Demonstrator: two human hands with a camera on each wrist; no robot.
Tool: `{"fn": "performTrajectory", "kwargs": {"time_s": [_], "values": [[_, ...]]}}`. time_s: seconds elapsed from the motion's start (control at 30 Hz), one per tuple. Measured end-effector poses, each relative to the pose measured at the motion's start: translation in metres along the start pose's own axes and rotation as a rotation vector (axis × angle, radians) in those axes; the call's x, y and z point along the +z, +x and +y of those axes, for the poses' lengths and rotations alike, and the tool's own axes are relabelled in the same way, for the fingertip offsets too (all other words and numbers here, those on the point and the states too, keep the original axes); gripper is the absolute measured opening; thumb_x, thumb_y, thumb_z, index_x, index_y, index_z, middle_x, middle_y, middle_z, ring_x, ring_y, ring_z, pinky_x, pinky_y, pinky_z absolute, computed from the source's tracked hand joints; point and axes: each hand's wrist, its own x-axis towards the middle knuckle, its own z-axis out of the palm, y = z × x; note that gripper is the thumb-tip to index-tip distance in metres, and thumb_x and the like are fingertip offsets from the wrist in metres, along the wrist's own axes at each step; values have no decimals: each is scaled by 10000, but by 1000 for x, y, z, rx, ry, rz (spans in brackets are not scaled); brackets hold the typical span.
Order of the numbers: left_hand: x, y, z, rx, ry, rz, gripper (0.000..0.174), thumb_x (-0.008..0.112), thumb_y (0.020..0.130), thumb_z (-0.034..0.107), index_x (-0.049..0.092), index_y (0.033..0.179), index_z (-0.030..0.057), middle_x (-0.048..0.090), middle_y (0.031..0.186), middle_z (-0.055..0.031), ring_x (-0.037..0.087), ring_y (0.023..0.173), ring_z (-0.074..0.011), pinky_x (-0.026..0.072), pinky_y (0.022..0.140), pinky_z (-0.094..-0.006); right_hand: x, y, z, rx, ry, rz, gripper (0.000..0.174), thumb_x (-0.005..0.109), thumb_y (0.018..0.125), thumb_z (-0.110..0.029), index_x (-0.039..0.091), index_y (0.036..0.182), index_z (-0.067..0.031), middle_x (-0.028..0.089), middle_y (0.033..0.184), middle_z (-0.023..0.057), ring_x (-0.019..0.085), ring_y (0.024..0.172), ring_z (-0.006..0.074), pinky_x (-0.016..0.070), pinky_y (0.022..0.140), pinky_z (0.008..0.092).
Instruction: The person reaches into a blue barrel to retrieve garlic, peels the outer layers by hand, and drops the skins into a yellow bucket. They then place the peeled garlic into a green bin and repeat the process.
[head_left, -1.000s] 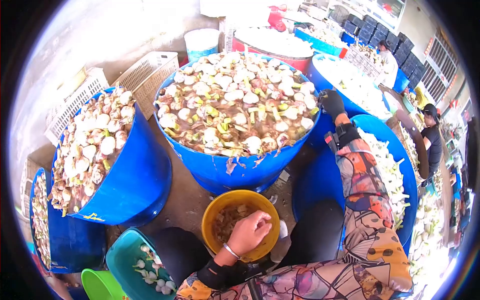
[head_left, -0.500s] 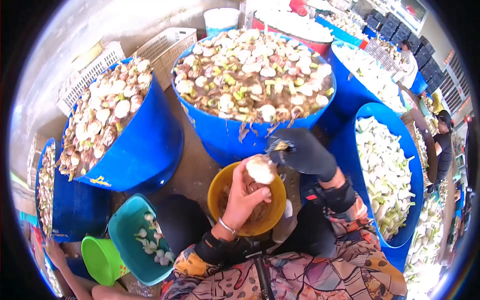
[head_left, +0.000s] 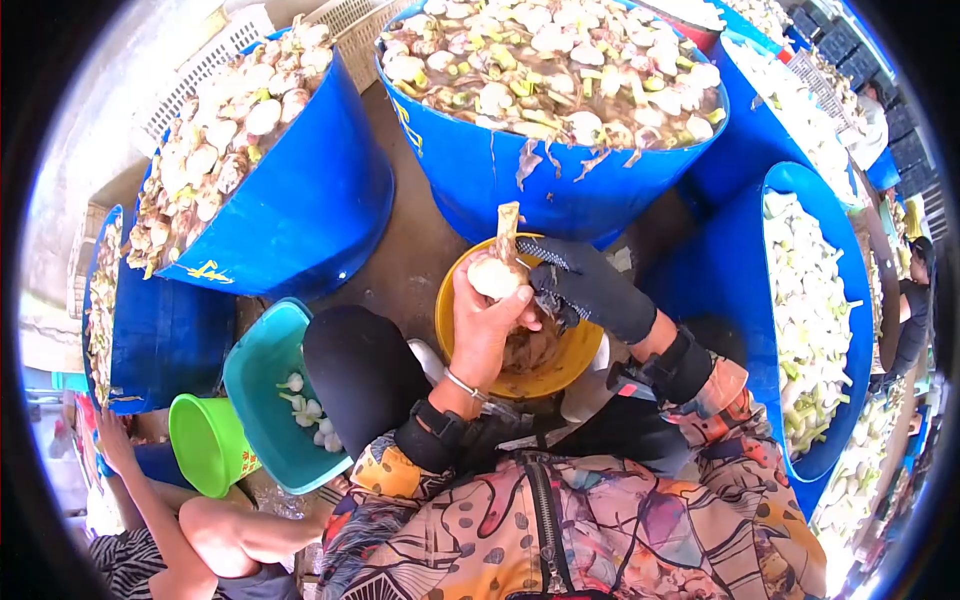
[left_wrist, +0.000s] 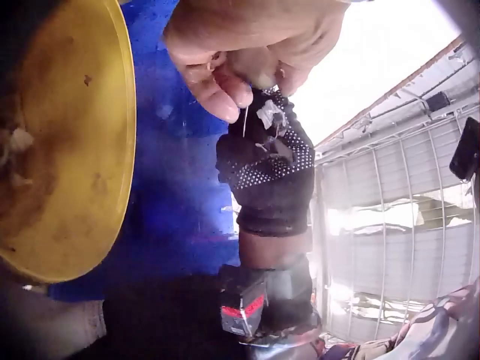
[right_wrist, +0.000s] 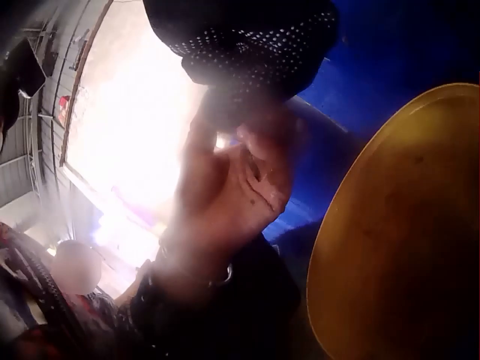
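Hand, left [head_left: 485,325]: bare, fingers curled round the base of a pale bulb [head_left: 497,272], held stalk [head_left: 508,225] up over the yellow bowl [head_left: 447,305]. Bulb likely light, firm and slick; best gripped at its fat base. Hand, right [head_left: 580,285]: gloved, fingers curled, pinching the bulb's side.

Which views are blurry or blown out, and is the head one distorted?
Head view: bulb sharp, blue tubs fisheye-bent, dark corners. Left wrist view: sky glare behind the gloved right hand, yellow bowl soft. Right wrist view: left hand blurred against blown-out light.
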Motion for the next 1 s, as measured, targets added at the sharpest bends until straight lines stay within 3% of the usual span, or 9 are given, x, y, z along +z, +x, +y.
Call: {"fn": "performTrajectory", "kwargs": {"time_s": [0.13,0.23,0.3,0.4,0.6,0.67,0.77,0.87,1.0], "values": [[-7,6,-11,138,204,24,604,675,778,-22,316,1254,75,536,951,-67,579,689,-129,542,576,-283,-2,4,11,14,54,17,354,555,876,-76,526,1214,25,614,1081,103,576,883,134,479,803,281],[-13,8,-22,348,492,56,620,687,764,-25,322,1257,64,532,982,-69,570,717,-123,537,586,-277,2,3,19,3,30,49,337,536,894,-146,555,1196,1,586,842,30,516,667,68,423,592,228],[-13,8,-19,514,763,94,635,701,753,-22,327,1261,56,529,1006,-71,563,729,-119,532,588,-274,2,4,17,-18,-25,68,317,533,887,-140,572,1164,9,599,814,37,520,661,71,425,585,234],[-7,-1,-12,225,475,79,650,728,728,-3,339,1249,3,517,1060,-106,554,879,-144,507,788,-307,1,4,8,-23,-88,77,281,557,854,-74,586,1105,47,654,1013,129,588,888,153,477,805,305],[-18,-10,-8,-280,-525,-296,515,603,852,383,423,1235,91,550,789,-56,535,563,-167,494,515,-328,-11,5,2,-91,-49,-49,297,576,866,-158,603,1092,33,644,905,58,561,776,105,466,685,271],[-16,-12,-7,-314,-502,-328,558,483,852,573,471,1199,136,521,724,-47,491,511,-158,435,456,-299,-19,5,2,-42,42,-112,295,592,878,-197,619,1090,7,608,792,-25,506,651,22,428,534,191],[-19,-11,-12,-384,-610,-380,559,458,853,592,496,1149,119,512,689,-46,469,480,-155,422,441,-303,-29,6,-1,-179,-158,-133,329,618,870,-208,606,1127,-3,623,887,-5,527,747,44,467,625,222],[-20,-12,-13,-398,-578,-382,548,458,858,582,502,1125,105,512,689,-45,472,483,-155,424,446,-304,-24,6,-12,-3,-105,-46,360,629,861,-204,586,1155,1,622,990,18,526,849,63,478,722,259],[-17,-18,-19,-374,-409,-244,553,446,854,597,511,1104,108,508,693,-52,463,490,-166,416,456,-316,-10,12,16,-140,-18,-127,342,647,848,-198,581,1120,-1,634,954,34,564,865,123,483,764,310]]}}
